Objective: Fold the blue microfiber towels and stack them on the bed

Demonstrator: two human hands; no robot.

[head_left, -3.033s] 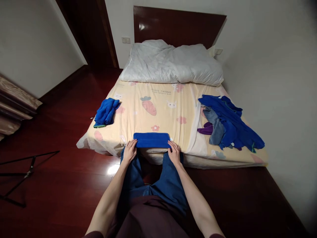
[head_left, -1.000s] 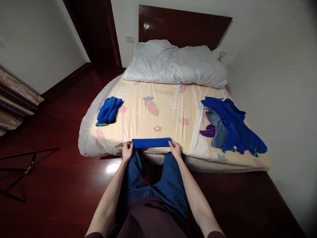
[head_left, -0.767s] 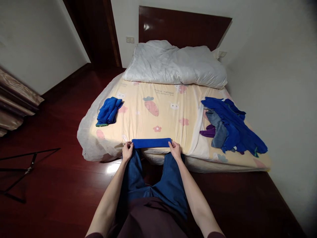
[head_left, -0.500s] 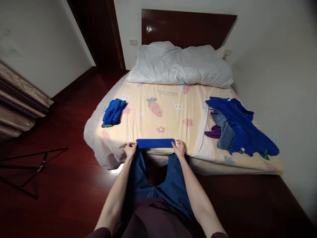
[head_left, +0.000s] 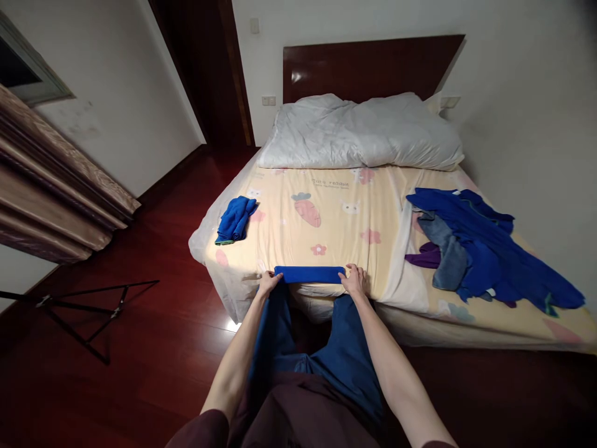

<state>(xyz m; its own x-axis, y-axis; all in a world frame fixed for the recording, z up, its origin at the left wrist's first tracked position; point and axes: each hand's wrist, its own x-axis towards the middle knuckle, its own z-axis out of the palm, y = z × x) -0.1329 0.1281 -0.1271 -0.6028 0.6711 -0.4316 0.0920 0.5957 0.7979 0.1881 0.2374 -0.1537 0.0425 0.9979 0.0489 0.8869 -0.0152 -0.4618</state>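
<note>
A blue cloth folded into a long narrow strip (head_left: 310, 274) lies at the front edge of the bed. At its left end, my left hand (head_left: 269, 282) pinches the cloth's corner. My right hand (head_left: 353, 279) grips the opposite end, thumb on the cloth and fingers curled beside it. A small folded blue bundle with a green edge (head_left: 236, 219) rests on the sheet to the left. Over on the right is a loose heap of blue cloths (head_left: 485, 239), with a grey-blue cloth (head_left: 445, 252) and a purple cloth (head_left: 425, 256) among them.
The bed's patterned yellow sheet (head_left: 345, 230) spreads beneath the cloths. A white quilt (head_left: 364, 134) lies by the dark headboard (head_left: 368, 68). On the floor at left stands a black tripod (head_left: 114, 311), near a curtain (head_left: 56, 186).
The view has tilted up and turned left, so the bed sits farther right. Both hands remain at the strip's ends; the right fingers look slightly more spread.
</note>
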